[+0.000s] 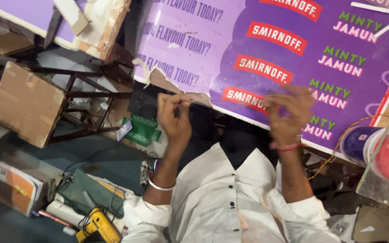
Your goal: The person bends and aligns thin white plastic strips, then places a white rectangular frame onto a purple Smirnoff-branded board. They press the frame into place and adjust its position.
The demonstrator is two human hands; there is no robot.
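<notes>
The left hand (174, 118) is raised with its fingers pinched together on a thin dark tool (177, 109), held upright in the pinch. The right hand (289, 112) is blurred — whether its fingers are together or apart cannot be told. Below both hands lies the white shirt (221, 198). Left of the pinch and lower, a yellow drill (99, 226) rests on the floor; just beside the pinch sits a green circuit board (143, 130). Beyond both hands spreads a purple printed board (266, 58) — its lower edge torn.

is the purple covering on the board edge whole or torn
Torn: the purple board has ragged, peeled facing at its lower left edge, bare brown beneath.
</notes>
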